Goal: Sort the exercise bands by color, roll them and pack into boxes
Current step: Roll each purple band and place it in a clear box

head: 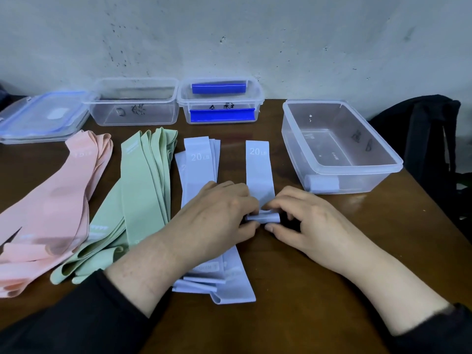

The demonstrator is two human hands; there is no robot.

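Both hands, left hand [224, 213] and right hand [304, 221], pinch the started roll of the blue band [259, 172] on the counter [319, 290] just left of the box [342, 146]; risk: slack grip lets the springy roll unwind or skew.

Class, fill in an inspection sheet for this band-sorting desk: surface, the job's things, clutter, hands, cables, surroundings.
Surface: brown wooden table.
Job's things: pink bands, green bands and light blue bands in separate piles; single light blue band part rolled; one rolled band in the right box; empty box; middle box holds dark blue pieces.
Clutter: stacked lids.
Hands: left hand and right hand pinch the roll.
Cables: nothing seen.
Surroundings: marked white wall, black bag.
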